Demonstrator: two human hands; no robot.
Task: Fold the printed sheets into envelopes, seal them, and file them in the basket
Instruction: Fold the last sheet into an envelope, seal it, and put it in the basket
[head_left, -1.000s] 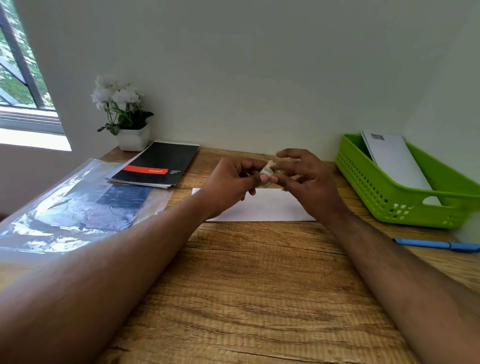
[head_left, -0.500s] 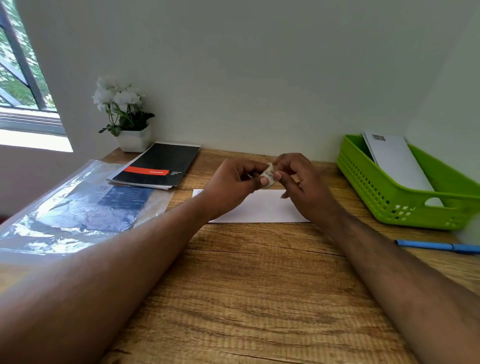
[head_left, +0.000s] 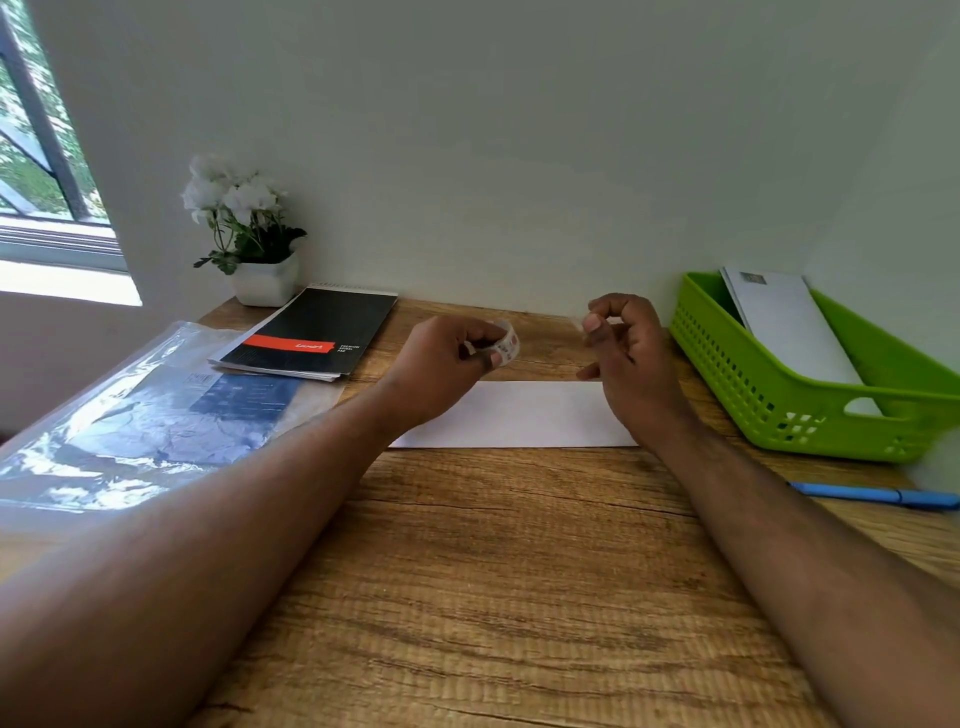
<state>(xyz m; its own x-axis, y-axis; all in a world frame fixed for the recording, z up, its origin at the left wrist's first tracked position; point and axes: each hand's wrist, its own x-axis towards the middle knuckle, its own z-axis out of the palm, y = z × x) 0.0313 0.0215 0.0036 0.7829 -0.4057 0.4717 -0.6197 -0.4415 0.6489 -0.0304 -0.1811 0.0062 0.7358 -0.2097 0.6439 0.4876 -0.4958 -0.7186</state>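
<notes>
Left hand (head_left: 441, 364) pinches a tape roll (head_left: 505, 343); right hand (head_left: 631, 353) pinches a tape strip (head_left: 577, 325) above the envelope (head_left: 524, 415); basket (head_left: 810, 415) at the desk's right edge.

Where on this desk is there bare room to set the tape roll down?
Widest free patch: bare wood of the desk near the camera, between the forearms, in front of the envelope. A narrower strip lies behind the envelope, towards the wall. Crowded: plastic sleeve and notepad on one side, basket and pen on the other.

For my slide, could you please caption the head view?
Left hand holds tape roll; right hand above envelope.
</notes>
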